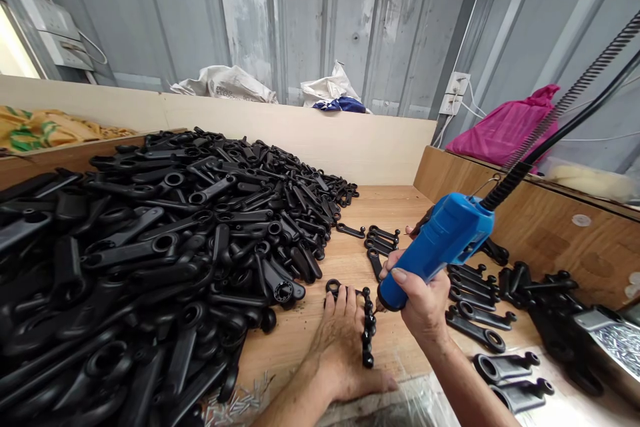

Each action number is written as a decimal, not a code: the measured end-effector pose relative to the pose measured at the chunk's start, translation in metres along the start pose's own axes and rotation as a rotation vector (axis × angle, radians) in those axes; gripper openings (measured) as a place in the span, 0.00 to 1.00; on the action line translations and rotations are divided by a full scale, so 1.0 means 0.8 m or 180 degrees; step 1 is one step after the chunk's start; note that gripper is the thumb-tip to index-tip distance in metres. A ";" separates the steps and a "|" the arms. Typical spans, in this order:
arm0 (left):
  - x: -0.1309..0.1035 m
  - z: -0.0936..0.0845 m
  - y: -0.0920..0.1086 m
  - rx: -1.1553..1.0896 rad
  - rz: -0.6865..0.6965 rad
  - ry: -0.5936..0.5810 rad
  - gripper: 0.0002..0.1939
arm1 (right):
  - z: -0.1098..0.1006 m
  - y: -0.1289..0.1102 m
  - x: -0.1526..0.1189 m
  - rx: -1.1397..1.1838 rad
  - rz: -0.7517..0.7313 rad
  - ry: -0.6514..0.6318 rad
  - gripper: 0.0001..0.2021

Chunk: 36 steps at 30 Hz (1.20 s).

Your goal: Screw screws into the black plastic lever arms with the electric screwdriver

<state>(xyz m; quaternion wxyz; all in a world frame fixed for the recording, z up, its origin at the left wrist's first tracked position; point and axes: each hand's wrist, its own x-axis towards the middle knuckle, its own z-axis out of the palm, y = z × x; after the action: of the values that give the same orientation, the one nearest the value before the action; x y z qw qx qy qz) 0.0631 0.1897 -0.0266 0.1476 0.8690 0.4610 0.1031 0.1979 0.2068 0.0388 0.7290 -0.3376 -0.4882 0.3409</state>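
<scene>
My right hand (425, 307) is wrapped round a blue electric screwdriver (435, 247), which slants down to the left. A spring and a black cable lead from its upper end. My left hand (337, 340) lies flat with spread fingers over a row of black plastic crank handles (368, 330), whose round knobs line up along its right side. The hand hides most of their arms. The driver's tip is close to this row; whether it touches cannot be made out. Fingertips (393, 260) show behind the driver; whose they are is unclear.
A large heap of black handles (165, 233) fills the left side. More handles (473, 287) lie in rows at right. Loose metal pins (243, 400) lie at front; a metal tray (613, 340) of small metal parts stands far right. Low wooden boards (300, 133) edge the table.
</scene>
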 end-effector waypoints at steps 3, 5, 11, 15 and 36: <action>0.000 -0.002 0.002 -0.0001 -0.0030 -0.0020 0.64 | -0.002 0.004 0.000 -0.0008 -0.0008 -0.0025 0.10; 0.000 -0.003 0.003 0.0012 -0.0062 -0.0063 0.64 | -0.003 0.006 0.000 -0.0026 0.0008 -0.0040 0.11; 0.001 -0.001 0.001 0.0019 -0.0089 -0.0121 0.66 | 0.001 0.005 -0.001 -0.0222 -0.0009 -0.0079 0.12; 0.000 -0.001 0.001 0.0056 -0.0072 -0.0139 0.66 | 0.003 0.000 -0.003 -0.0408 -0.0036 -0.0168 0.12; -0.002 -0.016 0.010 -0.0165 -0.0060 -0.0160 0.62 | 0.010 -0.002 -0.014 -0.0671 -0.0083 -0.0532 0.10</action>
<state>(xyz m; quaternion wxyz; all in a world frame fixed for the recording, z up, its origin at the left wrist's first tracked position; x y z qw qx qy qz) 0.0647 0.1864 -0.0119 0.1826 0.8628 0.4624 0.0919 0.1873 0.1978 0.0369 0.6507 -0.3764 -0.5847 0.3051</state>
